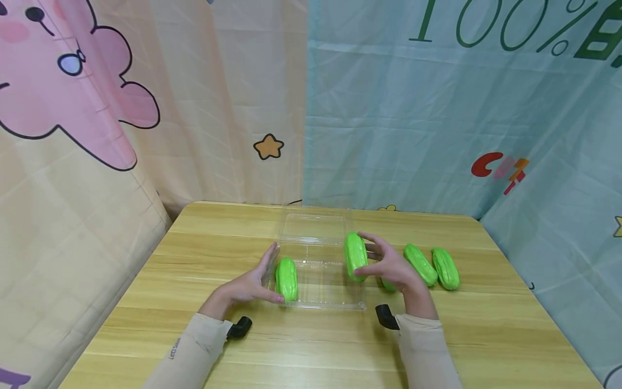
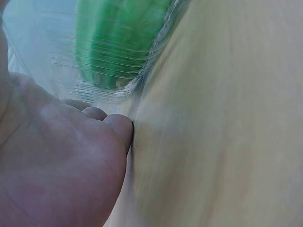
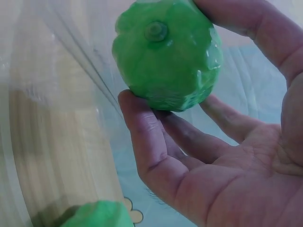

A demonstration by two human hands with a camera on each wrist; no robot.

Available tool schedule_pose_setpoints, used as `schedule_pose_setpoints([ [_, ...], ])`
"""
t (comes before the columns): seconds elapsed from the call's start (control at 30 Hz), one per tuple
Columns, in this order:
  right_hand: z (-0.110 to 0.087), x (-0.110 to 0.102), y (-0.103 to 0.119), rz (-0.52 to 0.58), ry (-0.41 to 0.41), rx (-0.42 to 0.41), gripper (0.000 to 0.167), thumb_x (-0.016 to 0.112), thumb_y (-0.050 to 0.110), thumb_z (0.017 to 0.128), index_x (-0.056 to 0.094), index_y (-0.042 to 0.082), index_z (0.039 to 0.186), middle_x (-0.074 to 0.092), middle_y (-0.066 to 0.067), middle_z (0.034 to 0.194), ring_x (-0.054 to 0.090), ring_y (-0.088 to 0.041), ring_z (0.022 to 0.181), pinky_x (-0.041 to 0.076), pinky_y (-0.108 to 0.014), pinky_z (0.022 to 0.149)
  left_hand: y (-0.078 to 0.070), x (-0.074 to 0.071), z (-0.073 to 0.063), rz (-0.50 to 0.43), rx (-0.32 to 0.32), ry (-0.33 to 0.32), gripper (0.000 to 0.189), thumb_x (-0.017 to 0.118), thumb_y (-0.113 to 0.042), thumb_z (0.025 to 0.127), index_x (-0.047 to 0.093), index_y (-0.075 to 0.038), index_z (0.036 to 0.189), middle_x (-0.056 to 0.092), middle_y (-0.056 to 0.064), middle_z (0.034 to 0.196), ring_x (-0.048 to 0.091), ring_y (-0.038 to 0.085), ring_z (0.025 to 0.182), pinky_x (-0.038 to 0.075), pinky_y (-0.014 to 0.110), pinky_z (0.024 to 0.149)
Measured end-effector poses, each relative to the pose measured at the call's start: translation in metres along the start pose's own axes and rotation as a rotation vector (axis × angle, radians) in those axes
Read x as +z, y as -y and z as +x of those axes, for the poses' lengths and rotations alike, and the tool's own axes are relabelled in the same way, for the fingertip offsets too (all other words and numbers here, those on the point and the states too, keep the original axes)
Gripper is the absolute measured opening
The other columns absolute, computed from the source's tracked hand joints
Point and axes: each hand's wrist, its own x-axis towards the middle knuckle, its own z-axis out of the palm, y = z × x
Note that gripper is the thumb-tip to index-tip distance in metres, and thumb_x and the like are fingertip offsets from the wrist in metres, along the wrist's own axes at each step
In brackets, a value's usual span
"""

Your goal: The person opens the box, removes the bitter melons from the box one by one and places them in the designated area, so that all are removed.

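A clear plastic clamshell box (image 1: 323, 289) lies on the table with its lid tipped back. One bright green, ridged bitter melon (image 1: 286, 279) sits inside at the left end. My left hand (image 1: 250, 282) rests along the box's left wall, fingers extended and thumb at the front corner; in the left wrist view its fingers (image 2: 118, 126) are beside the ribbed plastic. Above the box's right side my right hand (image 1: 389, 265) holds another bitter melon (image 1: 356, 256) between thumb and fingers. The right wrist view shows that melon's nubbed end (image 3: 156, 30) toward the camera.
Right of the box lie two more bitter melons, one (image 1: 420, 265) beside the other (image 1: 445, 268). Part of another green melon (image 1: 389, 284) shows under my right hand. The wooden table (image 1: 311, 346) ends at printed curtains (image 1: 389, 135) behind it.
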Motion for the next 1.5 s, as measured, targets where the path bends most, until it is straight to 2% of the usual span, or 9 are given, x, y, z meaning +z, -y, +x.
schedule_pose_setpoints([
  [0.1, -0.002, -0.006, -0.002, -0.002, -0.008, 0.006, 0.101, 0.085, -0.001, 0.077, 0.026, 0.008, 0.159, 0.033, -0.033, 0.153, 0.032, -0.048, 0.140, 0.049, -0.048, 0.100, 0.000, 0.000, 0.000, -0.002, 0.001, 0.000, 0.139, 0.087, -0.012, 0.078, -0.029, -0.019, 0.155, -0.024, 0.008, 0.165, -0.018, 0.028, 0.150, 0.000, 0.047, 0.120],
  [0.3, -0.006, -0.015, -0.004, -0.029, -0.019, 0.029, 0.099, 0.084, 0.001, 0.078, 0.028, 0.011, 0.159, 0.027, -0.031, 0.157, 0.025, -0.049, 0.144, 0.036, -0.059, 0.111, 0.001, 0.000, 0.000, -0.012, -0.001, 0.000, 0.140, 0.087, -0.012, 0.078, -0.029, -0.018, 0.155, -0.024, 0.008, 0.165, -0.017, 0.028, 0.150, 0.000, 0.048, 0.120],
  [0.5, -0.008, -0.021, -0.007, -0.007, -0.011, 0.057, 0.101, 0.084, 0.001, 0.078, 0.025, 0.009, 0.160, 0.025, -0.031, 0.158, 0.023, -0.049, 0.145, 0.036, -0.059, 0.110, 0.002, 0.000, 0.001, -0.026, -0.003, 0.002, 0.140, 0.087, -0.012, 0.078, -0.030, -0.018, 0.155, -0.025, 0.008, 0.165, -0.018, 0.028, 0.150, 0.000, 0.048, 0.120],
  [0.8, -0.010, -0.029, -0.015, 0.066, 0.001, 0.103, 0.097, 0.077, -0.004, 0.084, 0.018, 0.006, 0.161, 0.018, -0.037, 0.157, 0.027, -0.051, 0.142, 0.054, -0.039, 0.092, 0.002, 0.000, 0.001, -0.025, 0.002, 0.006, 0.139, 0.087, -0.012, 0.079, -0.030, -0.017, 0.155, -0.024, 0.008, 0.165, -0.018, 0.028, 0.150, 0.000, 0.048, 0.120],
  [1.0, -0.010, -0.031, -0.018, 0.024, -0.022, 0.146, 0.096, 0.078, 0.000, 0.084, 0.021, 0.008, 0.161, 0.017, -0.038, 0.156, 0.037, -0.047, 0.137, 0.054, -0.037, 0.081, 0.001, 0.000, 0.000, -0.016, -0.001, 0.000, 0.139, 0.087, -0.012, 0.079, -0.030, -0.017, 0.155, -0.024, 0.008, 0.165, -0.018, 0.028, 0.150, 0.000, 0.048, 0.121],
  [1.17, -0.010, -0.031, -0.020, 0.000, -0.045, 0.181, 0.097, 0.078, 0.001, 0.084, 0.021, 0.009, 0.161, 0.018, -0.038, 0.157, 0.050, -0.035, 0.120, 0.051, -0.037, 0.075, 0.000, 0.000, 0.000, -0.010, -0.004, -0.004, 0.139, 0.087, -0.012, 0.078, -0.029, -0.017, 0.155, -0.023, 0.008, 0.165, -0.017, 0.028, 0.150, 0.001, 0.048, 0.120],
  [1.3, -0.012, -0.034, -0.020, -0.006, -0.077, 0.196, 0.097, 0.077, -0.001, 0.085, 0.018, 0.009, 0.161, 0.017, -0.037, 0.158, 0.049, -0.039, 0.124, 0.052, -0.035, 0.080, 0.001, 0.000, 0.000, -0.008, -0.004, -0.004, 0.139, 0.087, -0.012, 0.078, -0.029, -0.017, 0.155, -0.023, 0.008, 0.165, -0.016, 0.028, 0.150, 0.001, 0.048, 0.120],
  [1.43, -0.015, -0.038, -0.018, -0.033, -0.099, 0.193, 0.097, 0.076, -0.003, 0.084, 0.017, 0.007, 0.161, 0.016, -0.036, 0.158, 0.031, -0.047, 0.141, 0.052, -0.039, 0.093, 0.001, 0.000, 0.000, -0.011, -0.001, -0.002, 0.139, 0.087, -0.012, 0.078, -0.029, -0.017, 0.155, -0.024, 0.008, 0.165, -0.017, 0.028, 0.150, 0.001, 0.048, 0.120],
  [1.5, -0.016, -0.039, -0.018, -0.063, -0.101, 0.183, 0.098, 0.076, -0.003, 0.084, 0.016, 0.006, 0.161, 0.016, -0.036, 0.158, 0.026, -0.049, 0.143, 0.051, -0.045, 0.098, 0.001, 0.000, 0.000, -0.013, -0.001, 0.000, 0.139, 0.087, -0.012, 0.078, -0.029, -0.017, 0.155, -0.024, 0.008, 0.165, -0.017, 0.028, 0.150, 0.001, 0.048, 0.120],
])
